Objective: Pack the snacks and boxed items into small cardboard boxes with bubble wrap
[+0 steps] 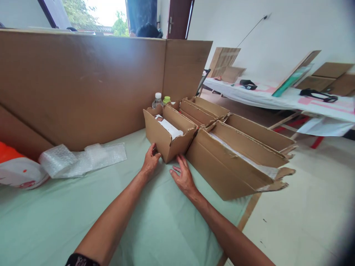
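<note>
An open-topped cardboard box (161,139) stands on the green cloth (149,221), a white item (169,126) lying inside it. At the box's lower left side is my left hand (151,161), thumb and forefinger apart, fingertips at the cardboard. My right hand (183,177) is by the near bottom corner, its fingers spread and the tips against or just under the box; exact contact is hard to make out. Neither hand is wrapped round anything. To the right, close to my right hand, sits a longer cardboard box (222,166) with bubble wrap (244,153) inside.
More open boxes (205,107) stand behind, near a bottle with a white cap (158,99) and a yellow-green cap (166,99). A tall cardboard panel (97,85) borders the back. Bubble wrap strips (94,159) and an orange-and-white bag (19,170) lie left. The table edge (249,208) is right.
</note>
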`<state>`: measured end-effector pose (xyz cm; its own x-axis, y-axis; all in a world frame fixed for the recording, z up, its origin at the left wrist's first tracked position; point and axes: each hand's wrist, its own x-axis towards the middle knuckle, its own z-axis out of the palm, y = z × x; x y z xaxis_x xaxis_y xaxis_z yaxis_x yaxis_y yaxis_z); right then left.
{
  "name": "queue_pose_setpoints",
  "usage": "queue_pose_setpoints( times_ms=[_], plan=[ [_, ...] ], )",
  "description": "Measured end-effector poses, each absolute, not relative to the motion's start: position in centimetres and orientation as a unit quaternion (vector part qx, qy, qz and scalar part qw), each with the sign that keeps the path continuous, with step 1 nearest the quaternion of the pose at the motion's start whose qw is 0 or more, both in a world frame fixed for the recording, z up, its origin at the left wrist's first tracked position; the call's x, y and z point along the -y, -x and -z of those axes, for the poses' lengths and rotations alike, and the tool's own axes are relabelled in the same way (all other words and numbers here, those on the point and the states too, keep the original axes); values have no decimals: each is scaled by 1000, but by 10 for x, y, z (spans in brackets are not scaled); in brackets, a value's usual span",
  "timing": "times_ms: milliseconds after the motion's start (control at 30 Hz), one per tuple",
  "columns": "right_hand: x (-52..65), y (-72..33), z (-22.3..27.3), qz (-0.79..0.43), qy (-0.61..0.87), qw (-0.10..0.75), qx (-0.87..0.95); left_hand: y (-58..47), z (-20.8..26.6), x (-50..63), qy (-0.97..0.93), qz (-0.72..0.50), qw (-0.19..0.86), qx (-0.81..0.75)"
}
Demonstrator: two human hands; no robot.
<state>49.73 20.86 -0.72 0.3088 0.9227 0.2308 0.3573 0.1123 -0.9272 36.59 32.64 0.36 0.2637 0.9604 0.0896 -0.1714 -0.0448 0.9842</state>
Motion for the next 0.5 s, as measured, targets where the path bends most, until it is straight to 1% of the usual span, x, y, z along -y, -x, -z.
queue_pose_setpoints(
  times_ms=[133,300,400,433,500],
  plan=[
    [-211,-497,17,-263,602,545,521,-359,4,-322,-587,-454,570,-352],
    [-215,-507,27,-228,607,528,549,-329,11,-253,-683,-400,488,-368],
    [-220,-512,29,-173,626,482,588,-304,4,-191,-745,-355,433,-363],
    [-220,-511,29,-144,632,456,610,-295,0,-170,-767,-336,408,-365],
    [-215,-505,29,-80,626,385,673,-276,-5,-129,-825,-279,323,-371]
  ],
)
